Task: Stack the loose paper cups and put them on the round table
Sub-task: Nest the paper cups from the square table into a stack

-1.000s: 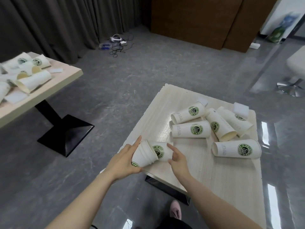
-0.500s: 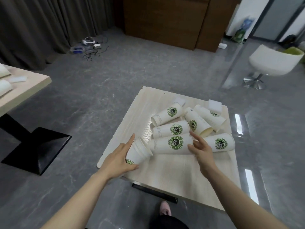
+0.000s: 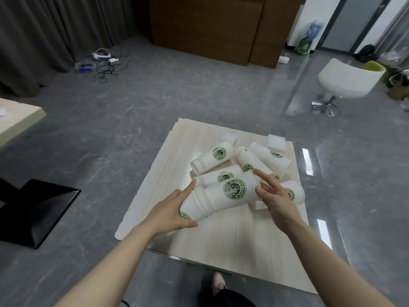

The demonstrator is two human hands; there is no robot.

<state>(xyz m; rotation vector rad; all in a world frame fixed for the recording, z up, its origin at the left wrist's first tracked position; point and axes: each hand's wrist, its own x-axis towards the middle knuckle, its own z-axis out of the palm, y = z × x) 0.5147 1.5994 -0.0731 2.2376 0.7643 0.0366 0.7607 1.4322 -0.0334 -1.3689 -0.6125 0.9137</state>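
Observation:
White paper cups with green round logos lie on a square light-wood table (image 3: 221, 235). My left hand (image 3: 170, 209) grips the base end of a short nested stack of cups (image 3: 199, 202). A long cup (image 3: 234, 189) sits partway in that stack's mouth, and my right hand (image 3: 274, 196) holds its far end with curled fingers. Several loose cups lie on their sides behind: one (image 3: 212, 158) at the back left, one (image 3: 218, 177) just behind the stack, two (image 3: 270, 158) at the back right, and one (image 3: 292, 192) behind my right hand.
Two white foam blocks (image 3: 276, 142) lie at the table's far edge. Another wooden table (image 3: 15, 118) with a black base (image 3: 33, 209) stands left. A white swivel chair (image 3: 345, 78) is at the right rear. Cables and a headset (image 3: 101, 60) lie on the grey floor.
My right hand has taken a long cup from the pile and brought it into the mouth of the stack in my left hand. The view has turned right.

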